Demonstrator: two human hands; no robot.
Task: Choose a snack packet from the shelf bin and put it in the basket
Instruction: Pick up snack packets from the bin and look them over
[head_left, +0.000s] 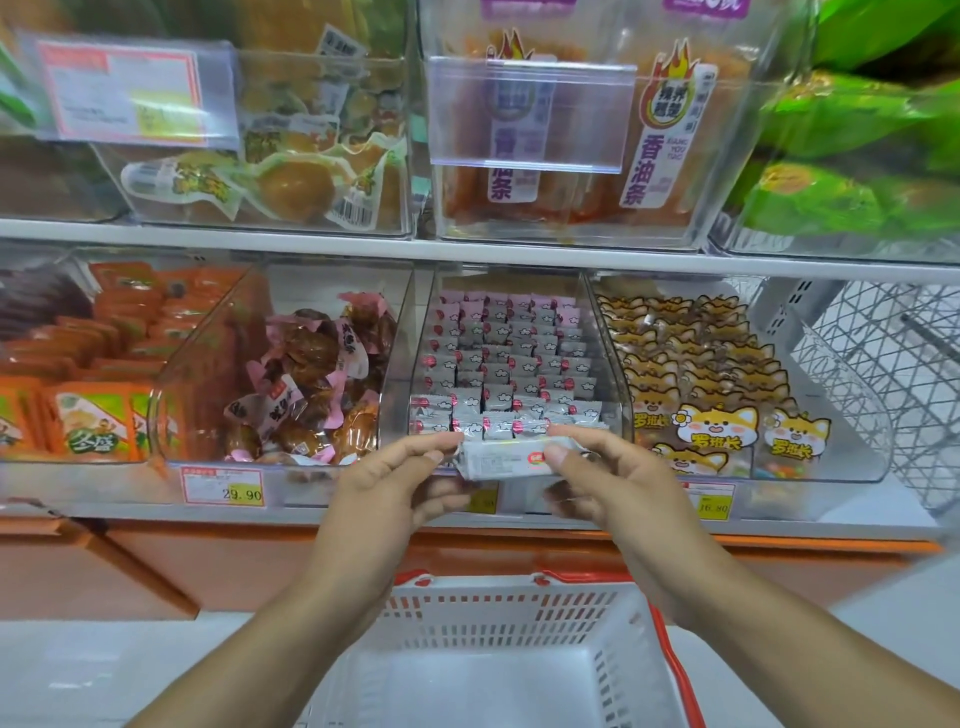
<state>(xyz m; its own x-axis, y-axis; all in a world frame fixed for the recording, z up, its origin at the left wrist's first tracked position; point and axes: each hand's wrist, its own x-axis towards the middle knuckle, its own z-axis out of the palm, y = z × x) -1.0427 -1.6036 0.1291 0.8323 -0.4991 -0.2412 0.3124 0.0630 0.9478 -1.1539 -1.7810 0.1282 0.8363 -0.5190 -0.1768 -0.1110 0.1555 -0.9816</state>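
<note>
Head view: both hands pinch a snack packet (511, 457) above the basket (498, 613).

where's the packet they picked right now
In the head view, centre: the white packet is pinched between the left hand and right hand, above the basket.

Bright, even, diffuse light fills the scene, leaving only faint, soft shadows under the shelf edges (467, 254). The clear bins (571, 156) and the hanging plastic label holder (530, 111) catch pale glare that hazes the packets behind them. Wide-angle distortion bows the shelf lines and stretches the corners, where the green packets (857, 130) at upper right and the price tag (122, 93) at upper left are smeared and unreadable, while the middle of the frame stays fairly sharp.
</note>
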